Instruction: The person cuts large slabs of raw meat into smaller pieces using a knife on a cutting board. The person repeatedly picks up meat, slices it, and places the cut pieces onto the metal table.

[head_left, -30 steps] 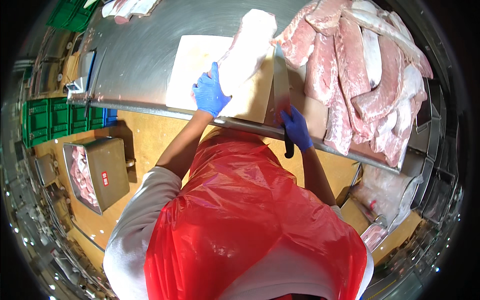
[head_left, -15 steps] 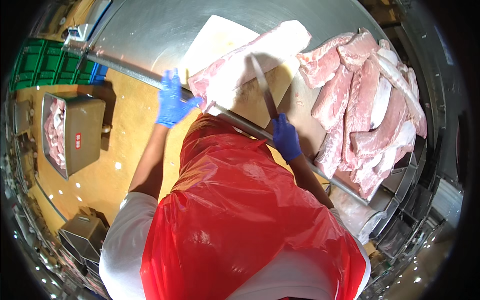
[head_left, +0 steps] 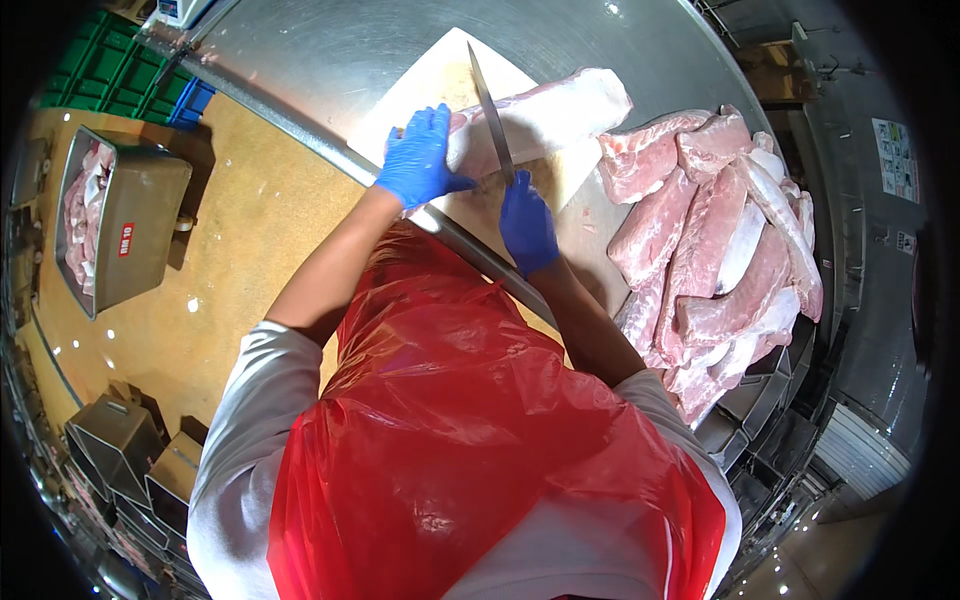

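Observation:
A long pale slab of meat [head_left: 545, 118] lies slantwise across a white cutting board [head_left: 400, 85] on the metal table. My left hand [head_left: 418, 158], in a blue glove, rests on the slab's left end with its fingers stretched out and the thumb apart. In my right hand [head_left: 528, 225], also gloved in blue, is a long knife [head_left: 489, 110], gripped by its handle. The blade points away from me and crosses over the slab just right of my left hand. Whether the edge touches the meat I cannot tell.
Several pieces of meat [head_left: 700, 235] are heaped at the table's right. A metal bin [head_left: 150, 225] of meat stands on the floor [head_left: 235, 210] at left, with green crates [head_left: 95, 65] behind it. The table's metal edge [head_left: 480, 255] runs before my body.
My left hand has moved right and onto the meat's left end. My right hand has brought the knife leftward and farther forward, across the slab. The view has shifted slightly.

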A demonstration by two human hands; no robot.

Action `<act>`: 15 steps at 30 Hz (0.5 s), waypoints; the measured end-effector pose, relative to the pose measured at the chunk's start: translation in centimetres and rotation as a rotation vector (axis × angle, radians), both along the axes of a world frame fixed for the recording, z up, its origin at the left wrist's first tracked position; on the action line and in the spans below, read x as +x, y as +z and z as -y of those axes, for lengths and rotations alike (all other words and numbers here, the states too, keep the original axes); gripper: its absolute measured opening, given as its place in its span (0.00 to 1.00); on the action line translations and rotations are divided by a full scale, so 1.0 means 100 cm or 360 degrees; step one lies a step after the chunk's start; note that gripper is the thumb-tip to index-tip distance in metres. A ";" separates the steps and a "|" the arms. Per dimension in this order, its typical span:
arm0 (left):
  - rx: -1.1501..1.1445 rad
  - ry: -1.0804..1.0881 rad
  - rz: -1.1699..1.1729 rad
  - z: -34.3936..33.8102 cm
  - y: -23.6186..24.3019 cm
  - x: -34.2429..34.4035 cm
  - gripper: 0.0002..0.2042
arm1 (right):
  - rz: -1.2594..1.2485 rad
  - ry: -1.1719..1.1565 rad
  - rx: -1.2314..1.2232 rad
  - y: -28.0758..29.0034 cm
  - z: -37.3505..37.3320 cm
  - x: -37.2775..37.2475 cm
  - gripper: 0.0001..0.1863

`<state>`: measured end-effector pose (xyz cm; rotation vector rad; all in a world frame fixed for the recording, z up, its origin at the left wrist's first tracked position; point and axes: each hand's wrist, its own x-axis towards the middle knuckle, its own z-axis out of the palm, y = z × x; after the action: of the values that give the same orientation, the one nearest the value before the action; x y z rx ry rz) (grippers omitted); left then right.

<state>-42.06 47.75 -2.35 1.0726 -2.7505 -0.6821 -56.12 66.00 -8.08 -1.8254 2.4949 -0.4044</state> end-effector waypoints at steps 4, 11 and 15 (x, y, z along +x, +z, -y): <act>-0.0147 -0.0024 0.0159 -0.002 -0.008 -0.020 0.51 | 0.0270 -0.0075 0.0008 0.010 0.005 0.003 0.15; -0.0261 -0.0045 0.0208 0.002 -0.027 -0.013 0.40 | 0.0506 -0.0257 0.0865 0.043 -0.075 -0.001 0.18; -0.0348 -0.0048 0.0269 0.004 -0.024 -0.018 0.38 | 0.0774 -0.0099 0.0257 -0.023 -0.019 -0.025 0.16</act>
<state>-43.91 47.36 -4.75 1.0871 -2.9024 -0.2955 -58.65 67.94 -10.42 -1.3891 2.1795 -0.5532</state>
